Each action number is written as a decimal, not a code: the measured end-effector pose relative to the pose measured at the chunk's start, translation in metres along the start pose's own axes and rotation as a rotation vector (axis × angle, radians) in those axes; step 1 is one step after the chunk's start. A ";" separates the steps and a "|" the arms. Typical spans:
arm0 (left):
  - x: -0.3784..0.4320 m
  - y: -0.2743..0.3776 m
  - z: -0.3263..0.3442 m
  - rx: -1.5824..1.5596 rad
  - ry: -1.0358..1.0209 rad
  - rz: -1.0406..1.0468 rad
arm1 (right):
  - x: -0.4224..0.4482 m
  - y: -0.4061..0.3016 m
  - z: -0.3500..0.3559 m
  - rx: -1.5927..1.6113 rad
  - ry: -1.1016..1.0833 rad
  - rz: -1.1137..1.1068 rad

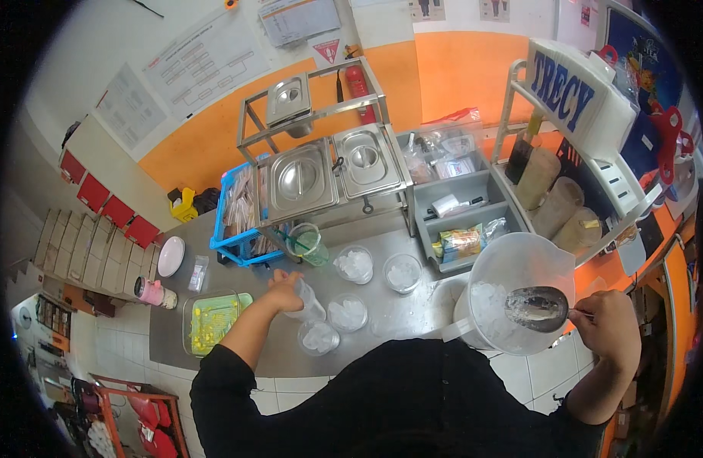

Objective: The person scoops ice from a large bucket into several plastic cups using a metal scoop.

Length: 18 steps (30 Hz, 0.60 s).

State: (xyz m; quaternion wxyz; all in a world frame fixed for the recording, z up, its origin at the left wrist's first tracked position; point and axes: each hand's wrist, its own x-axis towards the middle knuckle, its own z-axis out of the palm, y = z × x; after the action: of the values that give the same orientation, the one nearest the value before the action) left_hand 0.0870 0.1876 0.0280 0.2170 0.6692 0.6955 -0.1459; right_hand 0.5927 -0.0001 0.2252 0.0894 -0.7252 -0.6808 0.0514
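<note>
My left hand (285, 291) is around a clear plastic cup (309, 303), which leans to the right over the steel counter. Beside it stand several clear cups filled with ice, among them a near cup (318, 338), a middle cup (348, 312), a far cup (354, 265) and a right-hand cup (402, 273). My right hand (606, 323) grips the handle of a metal ice scoop (536, 309). The scoop's bowl is over the mouth of a large translucent plastic pitcher (520, 257), with ice (492, 306) inside. White bits cling to the scoop.
A steel rack (328, 214) with lidded pans backs the counter (271, 349). Left of it are a blue basket (228, 240) and a glass dish (214, 323) with yellow scraps. A green-strawed cup (308, 243), a grey organizer (472, 197) and a white shelf (626, 186) also stand nearby.
</note>
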 end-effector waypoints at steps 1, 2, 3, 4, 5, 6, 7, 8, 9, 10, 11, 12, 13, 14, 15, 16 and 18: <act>-0.001 0.001 0.002 -0.002 0.009 -0.001 | 0.001 0.000 0.001 -0.005 -0.005 -0.006; -0.003 0.001 0.003 -0.017 0.032 -0.003 | 0.002 0.000 0.002 -0.009 -0.010 -0.014; -0.005 0.003 0.003 -0.029 0.056 0.000 | 0.001 0.000 0.002 -0.013 0.000 -0.015; -0.007 0.005 0.001 -0.042 0.080 0.002 | 0.000 0.001 0.003 -0.017 0.010 -0.016; -0.009 0.007 -0.001 -0.035 0.075 0.016 | -0.001 0.002 0.004 -0.021 0.020 -0.017; -0.013 0.009 -0.004 -0.028 0.069 0.026 | -0.001 0.002 0.004 -0.028 0.008 -0.014; -0.015 0.009 -0.006 -0.020 0.064 0.037 | -0.001 0.002 0.004 -0.035 -0.002 -0.010; -0.015 0.009 -0.006 -0.001 0.056 0.046 | 0.000 0.002 0.005 -0.043 -0.013 -0.005; -0.017 0.009 -0.006 0.017 0.048 0.052 | 0.000 0.002 0.006 -0.035 -0.012 -0.018; -0.018 0.009 -0.005 0.035 0.041 0.058 | 0.001 0.003 0.007 -0.028 -0.011 -0.030; -0.017 0.006 -0.004 0.041 0.030 0.078 | 0.002 0.004 0.009 -0.021 -0.009 -0.041; -0.015 0.002 -0.002 0.048 0.019 0.098 | 0.002 0.005 0.010 -0.017 -0.008 -0.043; -0.014 0.000 -0.001 0.054 0.008 0.118 | 0.002 0.006 0.012 -0.012 -0.007 -0.044; -0.014 -0.001 0.000 0.052 0.009 0.112 | 0.002 0.006 0.013 -0.007 -0.005 -0.046; -0.015 0.001 -0.001 0.049 0.009 0.108 | 0.002 0.005 0.013 -0.009 -0.015 -0.039; -0.016 0.003 -0.002 0.047 0.009 0.103 | 0.003 0.003 0.012 -0.010 -0.025 -0.032; -0.017 0.007 -0.001 0.057 0.018 0.091 | 0.004 0.002 0.012 -0.012 -0.041 -0.020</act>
State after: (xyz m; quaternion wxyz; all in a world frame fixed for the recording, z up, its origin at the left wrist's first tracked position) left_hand 0.0941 0.1740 0.0377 0.1979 0.7073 0.6620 -0.1495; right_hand 0.5923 0.0040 0.2133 0.0716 -0.7178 -0.6899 0.0611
